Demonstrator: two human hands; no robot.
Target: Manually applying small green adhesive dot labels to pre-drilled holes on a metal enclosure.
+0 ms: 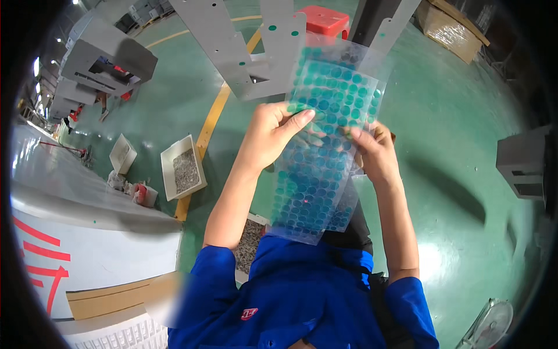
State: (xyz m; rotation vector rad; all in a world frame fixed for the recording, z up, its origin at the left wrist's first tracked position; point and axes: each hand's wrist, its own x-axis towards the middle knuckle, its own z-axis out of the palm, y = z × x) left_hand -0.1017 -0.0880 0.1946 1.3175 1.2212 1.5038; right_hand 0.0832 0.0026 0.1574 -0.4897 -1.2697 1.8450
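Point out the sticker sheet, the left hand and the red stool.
sticker sheet [317,174]: head view, middle of the sheet.
left hand [273,134]: head view, back of the hand.
red stool [324,19]: head view, seat top.

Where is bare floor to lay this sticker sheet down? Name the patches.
Widest bare floor runs right of the right hand, between the cardboard box and the grey cabinet. Another patch lies between the yellow line and the grey machine. Crowded: trays left, metal panels ahead of the sheet.

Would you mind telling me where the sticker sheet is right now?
In the head view, the sticker sheet is centre frame, held up between the left hand and the right hand, in front of the grey metal panel.
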